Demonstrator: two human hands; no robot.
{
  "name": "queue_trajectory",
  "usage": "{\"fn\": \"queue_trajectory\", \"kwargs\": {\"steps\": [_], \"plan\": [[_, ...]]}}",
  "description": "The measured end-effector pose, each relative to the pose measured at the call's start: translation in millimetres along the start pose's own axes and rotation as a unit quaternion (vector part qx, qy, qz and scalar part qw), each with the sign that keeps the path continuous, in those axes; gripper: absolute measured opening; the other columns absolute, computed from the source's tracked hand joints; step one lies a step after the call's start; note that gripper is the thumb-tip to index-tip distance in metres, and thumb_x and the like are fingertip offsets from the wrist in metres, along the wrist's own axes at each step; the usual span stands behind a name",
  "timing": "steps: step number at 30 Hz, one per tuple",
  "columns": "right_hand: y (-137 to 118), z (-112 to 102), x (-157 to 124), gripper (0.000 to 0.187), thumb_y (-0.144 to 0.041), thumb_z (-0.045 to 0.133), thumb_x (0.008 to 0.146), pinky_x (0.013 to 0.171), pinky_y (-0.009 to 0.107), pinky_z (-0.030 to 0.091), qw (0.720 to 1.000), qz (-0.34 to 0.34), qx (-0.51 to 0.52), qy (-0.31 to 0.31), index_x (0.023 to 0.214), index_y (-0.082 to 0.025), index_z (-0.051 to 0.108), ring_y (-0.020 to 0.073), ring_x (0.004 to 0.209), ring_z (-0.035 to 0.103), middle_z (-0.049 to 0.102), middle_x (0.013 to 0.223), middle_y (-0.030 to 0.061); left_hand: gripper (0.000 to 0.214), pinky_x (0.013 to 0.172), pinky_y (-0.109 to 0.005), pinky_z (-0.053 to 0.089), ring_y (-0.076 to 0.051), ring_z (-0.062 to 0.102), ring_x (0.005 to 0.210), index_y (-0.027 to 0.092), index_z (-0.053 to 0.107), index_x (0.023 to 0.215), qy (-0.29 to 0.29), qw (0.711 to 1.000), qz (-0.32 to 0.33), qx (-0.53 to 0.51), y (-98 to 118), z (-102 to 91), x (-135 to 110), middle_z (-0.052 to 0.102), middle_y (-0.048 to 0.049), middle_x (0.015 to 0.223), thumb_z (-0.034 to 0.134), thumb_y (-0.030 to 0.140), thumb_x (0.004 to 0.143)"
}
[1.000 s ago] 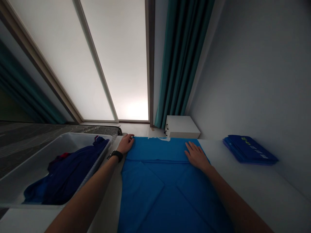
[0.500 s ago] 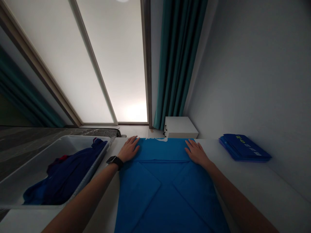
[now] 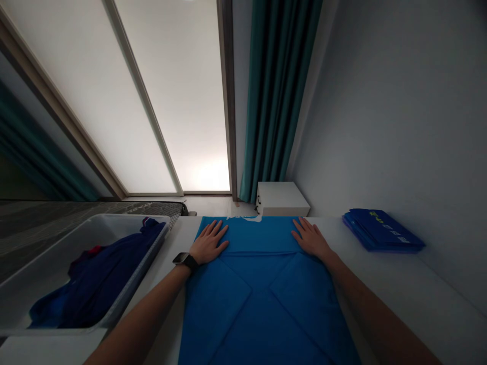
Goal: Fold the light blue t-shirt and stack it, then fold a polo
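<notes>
Bin (image 3: 41, 276) of dark clothes (image 3: 108, 279), left hand (image 3: 208, 245) and right hand (image 3: 312, 239) on blue cloth (image 3: 262, 309), grip apart

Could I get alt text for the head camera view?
A person's left hand and right hand lie flat on a folded blue cloth on a white table. A bin of clothes is at left, a folded stack at right.

Wears black wristwatch (image 3: 186, 259), squarish dark face (image 3: 180, 258), black band (image 3: 191, 262); bares left hand (image 3: 207, 243) beyond watch, left forearm (image 3: 152, 309) behind.
</notes>
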State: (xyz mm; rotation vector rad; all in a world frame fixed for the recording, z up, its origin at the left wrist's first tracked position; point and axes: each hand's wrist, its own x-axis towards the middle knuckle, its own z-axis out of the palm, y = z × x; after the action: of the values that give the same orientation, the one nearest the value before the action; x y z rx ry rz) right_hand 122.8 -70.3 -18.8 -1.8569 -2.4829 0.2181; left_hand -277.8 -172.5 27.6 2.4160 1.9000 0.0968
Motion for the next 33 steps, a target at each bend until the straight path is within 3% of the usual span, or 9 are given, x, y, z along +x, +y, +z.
{"fn": "queue_trajectory", "kwargs": {"steps": [10,16,23,33], "plan": [[-5,-10,-3,0.069,-0.055,0.015,0.096,0.118,0.047,0.007,1.000,0.008,-0.007,-0.018,0.153,-0.017,0.019,0.0200,0.148,0.005,0.010,0.161,0.0066,0.069,0.119,-0.048,0.014,-0.027,0.013,0.147,0.025,0.024,0.152,-0.004,1.000,-0.009,0.004,4,-1.3,1,0.018,-0.0041,0.159,0.027,0.063,0.094],[-11,-12,3,0.070,-0.052,0.014,0.096,0.119,0.046,0.003,1.000,-0.015,-0.014,0.015,0.152,-0.013,0.022,0.0201,0.147,0.007,0.015,0.160,0.0073,0.064,0.120,-0.044,0.013,-0.023,0.021,0.146,0.016,0.029,0.150,0.063,0.997,-0.039,0.020,-3,-10.3,11,0.030,-0.0098,0.156,0.027,0.051,0.097],[-3,-2,11,0.067,-0.051,0.016,0.096,0.118,0.047,0.010,1.000,0.006,0.016,-0.005,0.153,-0.017,0.021,0.0209,0.147,0.009,0.016,0.160,0.0061,0.062,0.118,-0.048,0.016,-0.024,0.021,0.146,0.015,0.030,0.150,0.011,0.993,-0.119,0.008,-23,-8.3,13,0.026,-0.0106,0.157,0.026,0.049,0.097],[-2,3,11,0.067,-0.051,0.018,0.096,0.118,0.047,0.010,1.000,0.012,0.012,0.012,0.152,-0.015,0.024,0.0207,0.147,0.011,0.017,0.160,0.0057,0.061,0.118,-0.046,0.016,-0.025,0.019,0.146,0.015,0.035,0.147,0.048,0.991,-0.126,-0.018,-28,-0.1,11,0.028,-0.0102,0.156,0.030,0.048,0.097]]}}
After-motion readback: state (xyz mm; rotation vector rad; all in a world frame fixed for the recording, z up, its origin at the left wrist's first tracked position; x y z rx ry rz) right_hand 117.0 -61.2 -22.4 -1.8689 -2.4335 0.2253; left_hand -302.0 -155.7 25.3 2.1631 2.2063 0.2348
